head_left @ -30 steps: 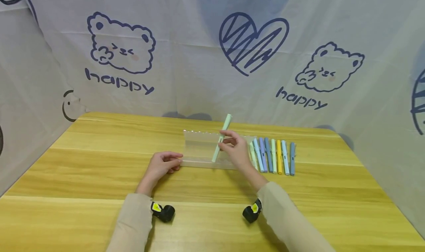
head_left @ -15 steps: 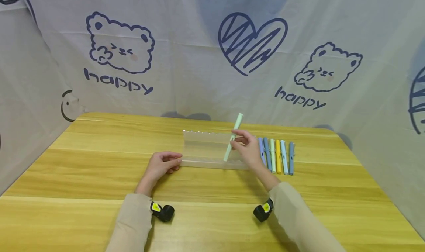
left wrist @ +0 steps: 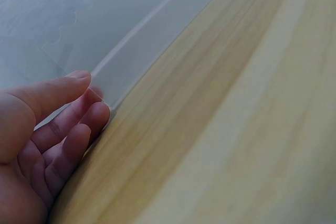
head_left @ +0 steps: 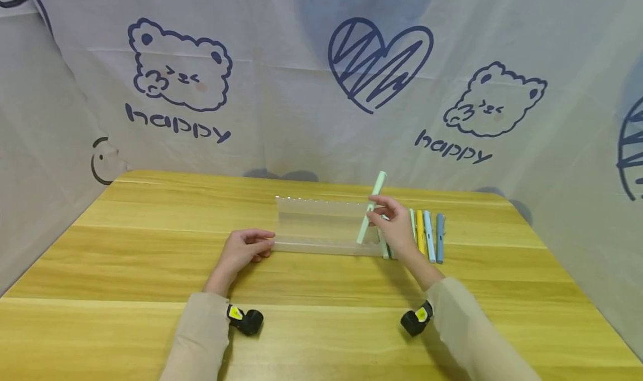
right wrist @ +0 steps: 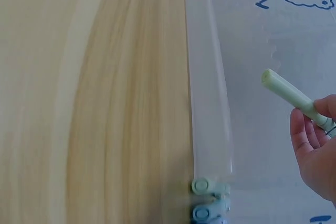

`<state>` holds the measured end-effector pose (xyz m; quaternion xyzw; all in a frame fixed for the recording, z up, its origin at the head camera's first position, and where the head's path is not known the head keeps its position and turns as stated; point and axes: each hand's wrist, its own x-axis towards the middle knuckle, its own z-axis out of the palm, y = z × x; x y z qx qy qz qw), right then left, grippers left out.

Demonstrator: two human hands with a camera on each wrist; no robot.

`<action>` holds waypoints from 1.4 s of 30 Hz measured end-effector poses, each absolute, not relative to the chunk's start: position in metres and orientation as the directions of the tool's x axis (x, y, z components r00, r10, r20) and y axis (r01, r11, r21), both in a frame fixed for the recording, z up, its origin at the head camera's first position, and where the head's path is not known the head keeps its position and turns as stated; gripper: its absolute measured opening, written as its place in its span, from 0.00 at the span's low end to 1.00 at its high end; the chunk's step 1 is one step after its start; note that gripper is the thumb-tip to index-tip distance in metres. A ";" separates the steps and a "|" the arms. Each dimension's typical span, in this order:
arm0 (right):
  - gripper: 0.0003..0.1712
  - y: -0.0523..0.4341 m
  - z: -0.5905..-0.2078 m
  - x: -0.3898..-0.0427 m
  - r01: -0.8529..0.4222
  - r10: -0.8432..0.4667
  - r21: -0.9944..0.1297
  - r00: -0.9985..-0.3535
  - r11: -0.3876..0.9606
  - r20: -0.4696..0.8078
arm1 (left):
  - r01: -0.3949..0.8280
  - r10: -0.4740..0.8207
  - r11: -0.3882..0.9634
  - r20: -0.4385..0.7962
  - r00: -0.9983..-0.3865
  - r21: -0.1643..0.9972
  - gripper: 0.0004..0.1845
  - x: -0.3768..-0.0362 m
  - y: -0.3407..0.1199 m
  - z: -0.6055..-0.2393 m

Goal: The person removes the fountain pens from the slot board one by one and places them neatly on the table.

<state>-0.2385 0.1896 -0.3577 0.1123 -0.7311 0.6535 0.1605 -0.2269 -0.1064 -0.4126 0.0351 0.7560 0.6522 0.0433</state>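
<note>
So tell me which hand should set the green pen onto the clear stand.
Right. The right hand already pinches the green pen over the clear stand; the left hand only touches the stand's left end.

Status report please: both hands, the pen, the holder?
Right hand pinches mint pen, tilted over clear holder. Left hand touches holder's left end. Nothing blocks it.

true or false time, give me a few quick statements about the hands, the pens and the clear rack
1. The right hand holds a pale green pen tilted over the clear rack. True.
2. The left hand holds a yellow pen. False: it touches the rack's left end and holds no pen.
3. More pens lie side by side on the table, right of the rack. True.
4. The rack is full of pens. False: no pen stands in it.
</note>
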 end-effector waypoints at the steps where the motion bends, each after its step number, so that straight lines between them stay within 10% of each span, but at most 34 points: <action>1: 0.17 0.192 -0.358 -0.238 -0.367 0.051 -0.923 -0.926 0.120 0.375 | -0.002 0.109 0.148 -0.018 -0.994 0.989 0.14 -0.227 -0.106 -0.412; 21: 0.19 0.281 -0.398 -0.267 -0.434 0.067 -0.901 -0.899 -0.008 0.433 | -0.003 0.106 0.145 -0.018 -0.994 0.989 0.14 -0.229 -0.106 -0.413; 42: 0.23 0.366 -0.427 -0.289 -0.276 0.286 -0.946 -0.905 0.168 0.315 | -0.004 0.111 0.135 -0.019 -0.994 0.991 0.13 -0.229 -0.107 -0.415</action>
